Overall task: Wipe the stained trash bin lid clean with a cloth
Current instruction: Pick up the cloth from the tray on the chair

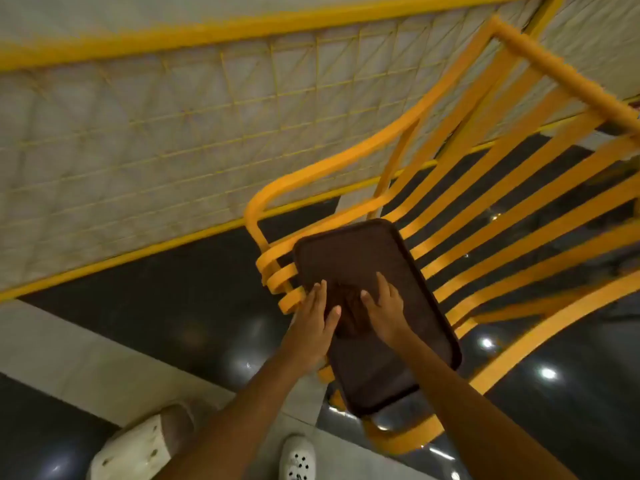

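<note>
A dark glossy floor with pale tile strips lies under a yellow mesh railing. A yellow slatted chair stands beside the railing. The brown lid lies flat on the chair seat. A dark cloth lies on the lid. The left hand and right hand press the cloth with straight, spread fingers. White shoes show below.

The dark cloth blends into the brown bin lid, its edges under the left hand and right hand. Stains cannot be made out. The yellow chair runs off the right edge.
</note>
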The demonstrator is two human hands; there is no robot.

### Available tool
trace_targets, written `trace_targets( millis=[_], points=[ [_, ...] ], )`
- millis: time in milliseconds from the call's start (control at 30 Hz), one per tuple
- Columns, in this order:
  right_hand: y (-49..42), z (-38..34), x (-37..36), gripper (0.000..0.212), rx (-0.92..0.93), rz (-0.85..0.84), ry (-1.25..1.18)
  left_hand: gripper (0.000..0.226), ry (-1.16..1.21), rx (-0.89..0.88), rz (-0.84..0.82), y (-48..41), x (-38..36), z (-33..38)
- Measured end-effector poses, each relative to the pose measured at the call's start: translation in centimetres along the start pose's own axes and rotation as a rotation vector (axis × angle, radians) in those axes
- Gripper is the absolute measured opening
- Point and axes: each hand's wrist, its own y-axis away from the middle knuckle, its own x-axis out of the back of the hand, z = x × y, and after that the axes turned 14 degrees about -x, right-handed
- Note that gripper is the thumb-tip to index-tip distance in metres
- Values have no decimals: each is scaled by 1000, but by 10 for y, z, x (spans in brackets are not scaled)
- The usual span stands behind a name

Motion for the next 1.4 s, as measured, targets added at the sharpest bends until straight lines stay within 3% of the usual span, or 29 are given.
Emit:
trace_targets(
  millis=[200,433,533,633,767,900,1000,1067,1167,1400],
  points=[
    [-50,37,-42,53,-70,-82,-15,55,219,228,68,-31,-42,-48],
    [-94,53,-71,47,-92,21,-93,52,373,382,178,-59,-76,-77],
    [-102,55,-78,53,-195,62,-23,53,444,437,184,-63,-81,-83],
    [-109,55,-84,45,-298,25,45,54,572,488,198,-60,-78,-87],
    [-99,35,-79,24,-299,-60,-284,52,681,518,214,-56,-62,-87],
    [-70,2,-65,10,-146,-67,-473,14,820,456,401,-41,-29,-91],
    [-46,-26,-62,13,1,-85,-573,13,807,384,525,-25,1,-98],
    [-29,-44,-69,17,62,-108,-624,26,793,296,566,-11,19,-102],
    [0,-66,-93,22,108,-145,-629,27,802,186,606,15,42,-103],
    [77,-95,-206,32,141,-376,-652,60,880,205,650,104,83,-162]
  ],
)
